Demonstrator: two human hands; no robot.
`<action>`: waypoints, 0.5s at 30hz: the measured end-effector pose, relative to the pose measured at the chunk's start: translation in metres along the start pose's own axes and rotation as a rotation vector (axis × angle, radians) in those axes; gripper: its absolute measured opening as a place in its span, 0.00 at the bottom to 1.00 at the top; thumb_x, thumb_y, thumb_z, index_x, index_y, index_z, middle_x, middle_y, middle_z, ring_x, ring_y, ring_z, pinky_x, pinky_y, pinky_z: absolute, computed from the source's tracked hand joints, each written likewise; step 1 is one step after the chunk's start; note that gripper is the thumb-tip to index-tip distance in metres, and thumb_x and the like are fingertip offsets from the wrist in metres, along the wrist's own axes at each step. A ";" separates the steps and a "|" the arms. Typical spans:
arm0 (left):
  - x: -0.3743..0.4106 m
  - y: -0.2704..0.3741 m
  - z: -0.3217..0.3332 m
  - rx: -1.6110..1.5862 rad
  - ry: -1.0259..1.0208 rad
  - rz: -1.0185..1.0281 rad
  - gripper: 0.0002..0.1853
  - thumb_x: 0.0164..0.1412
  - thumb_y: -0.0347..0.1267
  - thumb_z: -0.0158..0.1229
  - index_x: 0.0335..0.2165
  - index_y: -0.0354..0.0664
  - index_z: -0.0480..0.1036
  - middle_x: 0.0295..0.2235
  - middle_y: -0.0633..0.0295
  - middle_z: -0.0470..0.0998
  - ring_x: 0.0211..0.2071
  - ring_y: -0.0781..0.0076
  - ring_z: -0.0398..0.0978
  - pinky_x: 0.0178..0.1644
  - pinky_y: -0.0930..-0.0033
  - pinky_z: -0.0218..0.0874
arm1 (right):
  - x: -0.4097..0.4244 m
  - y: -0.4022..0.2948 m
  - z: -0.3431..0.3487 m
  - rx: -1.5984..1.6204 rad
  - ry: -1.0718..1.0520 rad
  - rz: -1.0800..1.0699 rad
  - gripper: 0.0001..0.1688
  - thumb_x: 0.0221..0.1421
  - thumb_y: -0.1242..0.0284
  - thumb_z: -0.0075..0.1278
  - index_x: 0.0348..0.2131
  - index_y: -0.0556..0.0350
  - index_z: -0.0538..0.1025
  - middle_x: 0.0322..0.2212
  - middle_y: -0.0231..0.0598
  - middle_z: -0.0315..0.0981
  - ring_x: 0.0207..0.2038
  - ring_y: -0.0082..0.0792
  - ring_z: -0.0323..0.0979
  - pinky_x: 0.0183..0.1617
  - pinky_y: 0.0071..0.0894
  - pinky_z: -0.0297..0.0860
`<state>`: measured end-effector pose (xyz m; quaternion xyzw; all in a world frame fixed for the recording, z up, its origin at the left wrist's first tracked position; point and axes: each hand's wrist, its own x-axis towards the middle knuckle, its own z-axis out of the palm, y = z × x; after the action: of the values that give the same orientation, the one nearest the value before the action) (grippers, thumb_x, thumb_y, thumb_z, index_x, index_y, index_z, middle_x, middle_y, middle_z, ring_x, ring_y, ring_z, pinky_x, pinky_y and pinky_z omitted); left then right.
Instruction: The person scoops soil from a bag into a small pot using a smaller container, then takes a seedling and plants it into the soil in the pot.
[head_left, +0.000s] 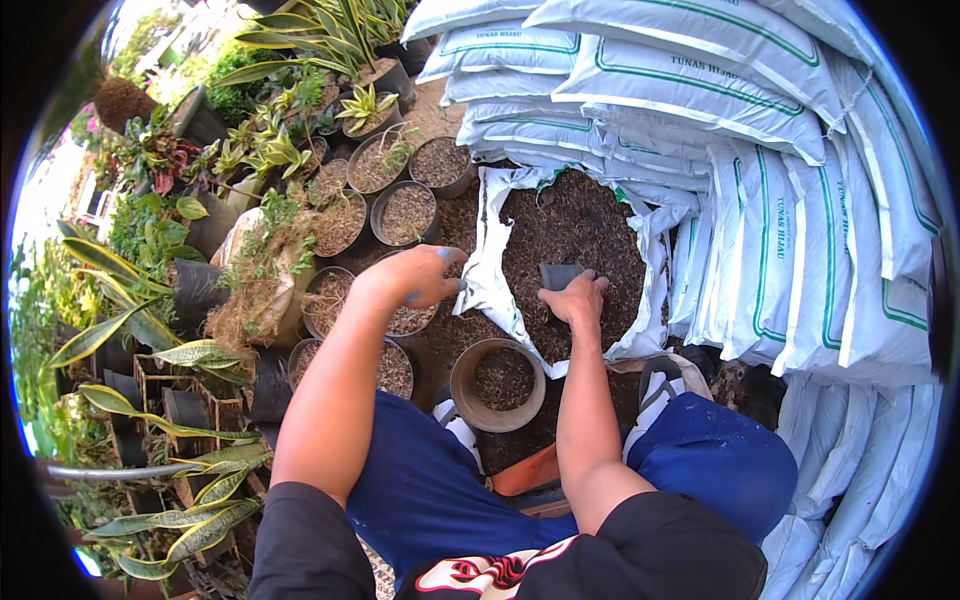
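Observation:
My right hand grips a small dark grey plastic pot that lies tilted on dark soil inside an open white sack. The pot's lower side is hidden by my hand. Off the sack's left edge, my left hand hovers with fingers apart and nothing in them. Blue stains mark its fingers. Between my feet stands a larger round pot, partly filled with soil.
White filled sacks with green lines and print are stacked ahead and to the right. Several soil-filled pots stand at left, beside potted snake plants. An orange object lies between my legs.

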<state>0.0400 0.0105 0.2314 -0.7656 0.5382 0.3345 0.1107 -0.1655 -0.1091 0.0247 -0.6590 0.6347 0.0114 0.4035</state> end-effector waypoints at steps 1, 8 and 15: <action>-0.005 0.003 0.003 0.014 0.021 0.002 0.31 0.68 0.44 0.57 0.65 0.46 0.66 0.56 0.44 0.76 0.58 0.47 0.74 0.63 0.53 0.65 | -0.001 0.000 0.003 0.031 0.011 0.013 0.69 0.37 0.54 0.75 0.65 0.75 0.57 0.65 0.72 0.52 0.59 0.62 0.72 0.63 0.48 0.71; -0.014 0.039 0.019 0.119 -0.002 0.033 0.32 0.66 0.42 0.60 0.65 0.48 0.67 0.61 0.47 0.72 0.62 0.48 0.70 0.65 0.50 0.64 | 0.026 0.039 0.008 0.653 -0.218 0.058 0.36 0.42 0.60 0.69 0.47 0.62 0.77 0.45 0.46 0.73 0.40 0.39 0.73 0.53 0.44 0.78; -0.032 0.041 0.027 0.174 0.017 0.132 0.31 0.65 0.42 0.61 0.64 0.48 0.68 0.56 0.45 0.76 0.58 0.46 0.74 0.61 0.49 0.67 | -0.007 0.058 -0.011 0.878 -0.276 -0.029 0.30 0.47 0.65 0.68 0.49 0.53 0.76 0.36 0.31 0.72 0.32 0.28 0.68 0.44 0.38 0.77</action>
<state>-0.0139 0.0324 0.2395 -0.7189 0.6152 0.2866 0.1502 -0.2212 -0.1024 0.0060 -0.4266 0.5105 -0.1764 0.7255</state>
